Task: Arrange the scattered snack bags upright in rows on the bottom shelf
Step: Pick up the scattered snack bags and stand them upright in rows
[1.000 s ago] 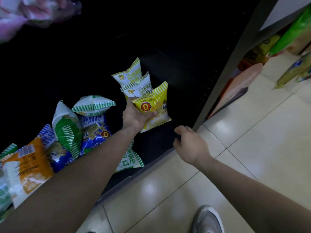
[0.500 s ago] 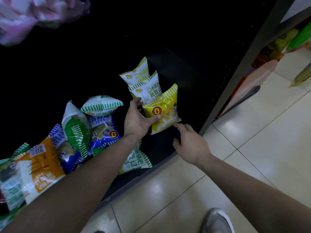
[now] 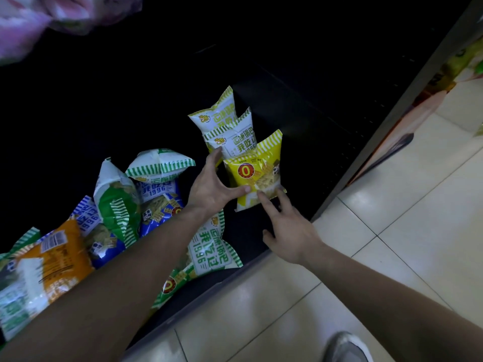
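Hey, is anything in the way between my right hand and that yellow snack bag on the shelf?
Nothing visible. The right hand is open, its index fingertip at the lower edge of the yellow bag; the left hand grips its left side, clear of that path.

1 head-worn view, steeply downward, close above the bottom shelf (image 3: 247,231).
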